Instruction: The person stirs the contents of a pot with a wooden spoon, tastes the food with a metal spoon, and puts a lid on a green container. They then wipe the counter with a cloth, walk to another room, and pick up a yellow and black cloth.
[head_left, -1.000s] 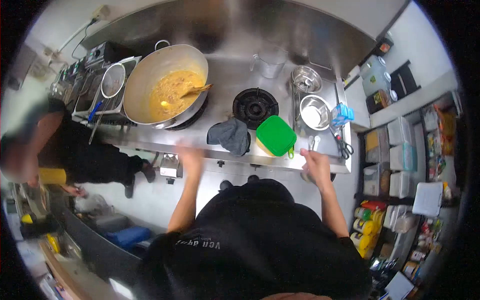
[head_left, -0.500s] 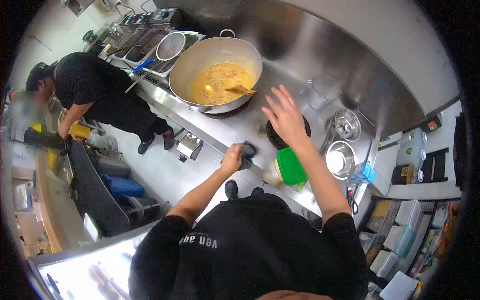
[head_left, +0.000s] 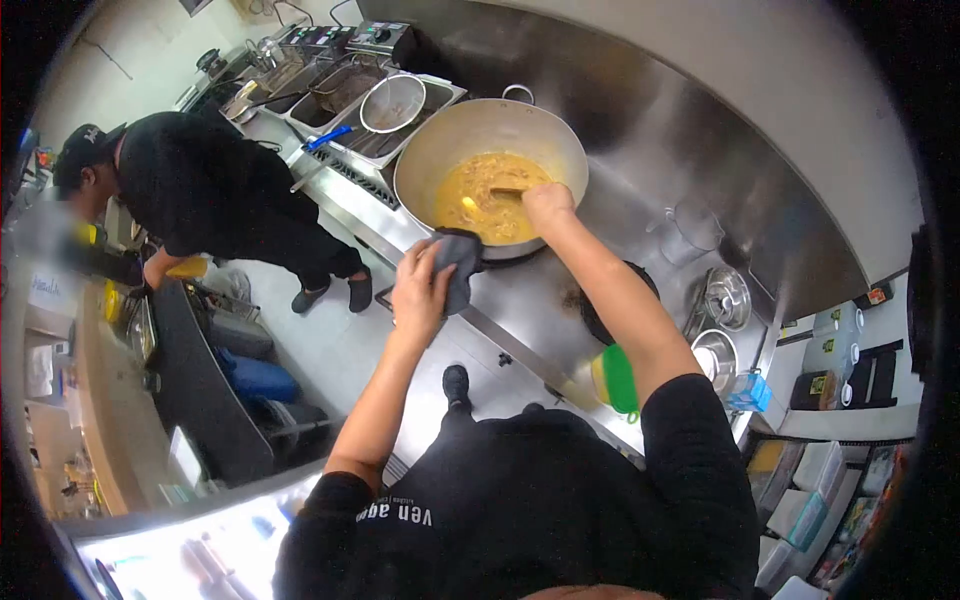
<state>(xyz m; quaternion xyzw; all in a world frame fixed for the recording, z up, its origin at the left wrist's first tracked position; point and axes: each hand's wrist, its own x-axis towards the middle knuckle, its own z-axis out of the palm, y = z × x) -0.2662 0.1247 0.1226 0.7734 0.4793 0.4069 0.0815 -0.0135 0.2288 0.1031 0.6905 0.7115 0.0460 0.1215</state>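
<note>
A large metal pot [head_left: 555, 150] stands on the steel counter, with a yellow-brown stew [head_left: 480, 185] in its bottom and a small yellow lump floating in it. My right hand [head_left: 550, 207] is closed around the handle of a wooden spatula [head_left: 508, 191], whose blade reaches into the stew. At the pot's near left rim, my left hand [head_left: 420, 290] grips a dark grey cloth [head_left: 460, 270]. The cloth covers the spot where the pot's near handle sits.
Left, a person in black [head_left: 210, 180] bends over a dark counter. Fryers with a sieve [head_left: 392, 103] flank the pot. Rightward are a black burner [head_left: 610, 310], a green-lidded tub [head_left: 619, 378], a clear jug [head_left: 690, 232] and metal bowls [head_left: 727, 298].
My right hand went from open above the counter to gripping the wooden spatula in the pot. The left hand carried the cloth from the counter edge up to the pot's rim.
</note>
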